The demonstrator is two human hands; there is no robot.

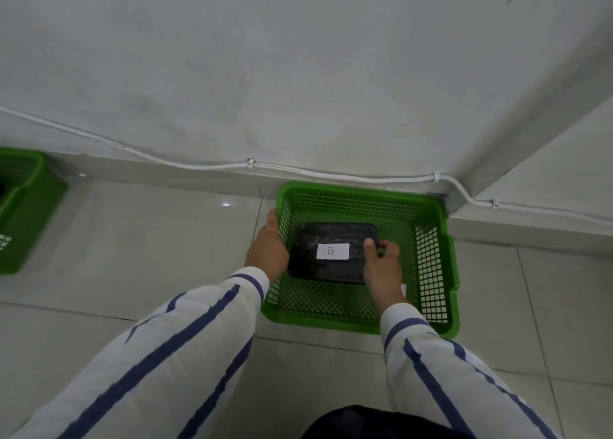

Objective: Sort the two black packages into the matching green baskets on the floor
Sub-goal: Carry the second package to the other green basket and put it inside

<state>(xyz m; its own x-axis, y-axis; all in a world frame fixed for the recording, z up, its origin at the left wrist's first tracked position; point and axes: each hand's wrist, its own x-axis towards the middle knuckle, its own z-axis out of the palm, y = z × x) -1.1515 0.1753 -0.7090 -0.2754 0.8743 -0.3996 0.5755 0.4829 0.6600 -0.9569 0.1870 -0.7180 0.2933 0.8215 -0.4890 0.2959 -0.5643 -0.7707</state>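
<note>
A black package point(326, 270) with a white label marked "B" sits low inside a green mesh basket point(365, 191) on the floor by the wall corner. My left hand point(267, 249) holds the package's left edge, reaching over the basket's left wall, with its fingers hidden beneath. My right hand point(381, 266) grips the right edge, thumb on top. I cannot tell whether the package rests on the basket's bottom. A second green basket point(23, 213) shows partly at the far left edge, with something dark inside that is mostly cut off.
The floor is pale glossy tile point(149, 239). A white cable point(282, 168) runs along the base of the grey wall behind the baskets. A white paper tag point(403, 289) peeks out on the near basket beside my right wrist.
</note>
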